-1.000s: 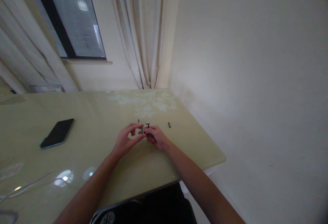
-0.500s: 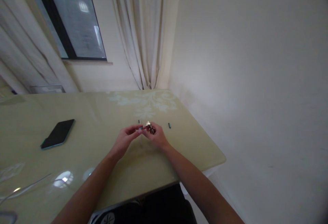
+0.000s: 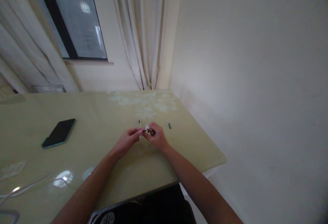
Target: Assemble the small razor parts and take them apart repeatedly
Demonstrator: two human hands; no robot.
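Note:
My right hand (image 3: 159,137) is closed around a small shiny object (image 3: 148,129) with white and dark brown parts; its exact kind is too small to tell. The fingertips of my left hand (image 3: 128,140) are pinched together at the near left side of this object. Whatever lies between them is hidden. Just beyond my fingers rests a thin pale stick with a dark end (image 3: 139,122), partly covered by my hands. To the right of my right hand lies a small dark green bar-shaped piece (image 3: 169,126), apart from both hands.
The glossy pale table (image 3: 102,114) ends at a rounded right corner beside a white wall (image 3: 246,80). A black flat tablet-like item (image 3: 59,133) lies on the left. White cables (image 3: 30,184) run along the lower left. Curtains (image 3: 146,39) hang behind.
The small object has turned in my right hand, so its white part now shows instead of a shiny gold-looking one. My left fingers have shifted slightly lower and more closely together.

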